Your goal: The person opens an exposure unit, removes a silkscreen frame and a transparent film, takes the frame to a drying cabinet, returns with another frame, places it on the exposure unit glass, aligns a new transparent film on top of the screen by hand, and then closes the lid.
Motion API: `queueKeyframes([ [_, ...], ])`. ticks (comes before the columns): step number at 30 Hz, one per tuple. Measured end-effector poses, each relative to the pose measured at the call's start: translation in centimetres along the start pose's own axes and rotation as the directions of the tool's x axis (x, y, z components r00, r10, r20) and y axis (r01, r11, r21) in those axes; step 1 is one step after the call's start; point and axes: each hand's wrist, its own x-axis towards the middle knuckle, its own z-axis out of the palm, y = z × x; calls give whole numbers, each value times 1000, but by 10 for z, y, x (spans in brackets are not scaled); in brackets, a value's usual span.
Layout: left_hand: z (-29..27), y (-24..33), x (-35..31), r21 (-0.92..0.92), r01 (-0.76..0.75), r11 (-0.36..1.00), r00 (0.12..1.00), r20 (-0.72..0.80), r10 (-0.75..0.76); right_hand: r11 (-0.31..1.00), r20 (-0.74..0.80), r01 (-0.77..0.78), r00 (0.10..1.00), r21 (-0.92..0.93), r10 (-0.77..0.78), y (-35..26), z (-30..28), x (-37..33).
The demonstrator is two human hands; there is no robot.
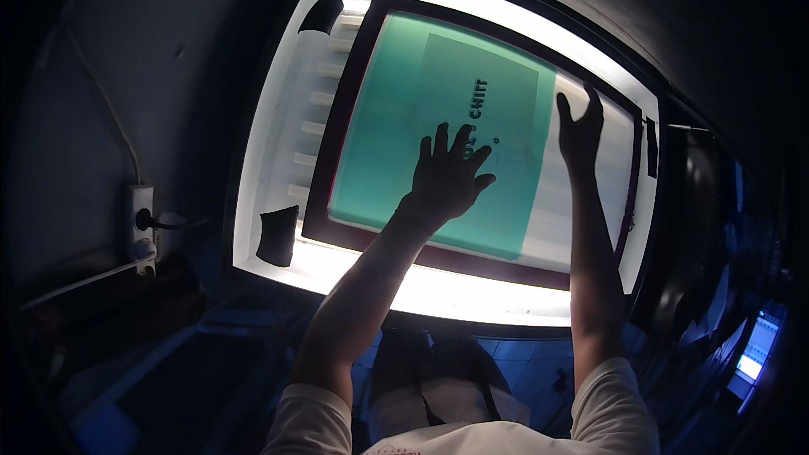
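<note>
A screen-printing frame (339,122) with a dark rim lies on a lit white light box (438,293). Green emulsion (383,109) covers most of its mesh, leaving a pale strip (552,219) on the right. A translucent film sheet (514,88) with dark lettering shows against the green. My left hand (445,179) is spread over the film's lower left part, covering some letters; whether it presses down I cannot tell. Over the pale strip, close to the frame's far right side, my right hand (581,136) has its thumb and fingers apart, holding nothing.
Black pads (277,236) sit at the light box's left corners, and a dark strip (652,147) at its right edge. A power strip (141,223) with plugs and cables hangs on the left wall. At the lower right a screen (752,354) glows. The surroundings are dark.
</note>
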Motion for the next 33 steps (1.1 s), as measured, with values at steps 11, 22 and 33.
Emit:
queueKeyframes([
  [11, -40, -164, -29, -207, 460, 864, 792, -344, -504, 721, 327, -672, 652, -167, 684, 238, -172, -121],
  [22, -55, -127, -48, -660, 583, 474, 672, 64, -737, 456, 273, -885, 463, 91, 843, 188, -200, -107],
  [33, -100, -40, -177, -937, 133, 322, 509, -214, -834, 430, 217, -664, 663, 612, 717, 128, -341, -149],
])
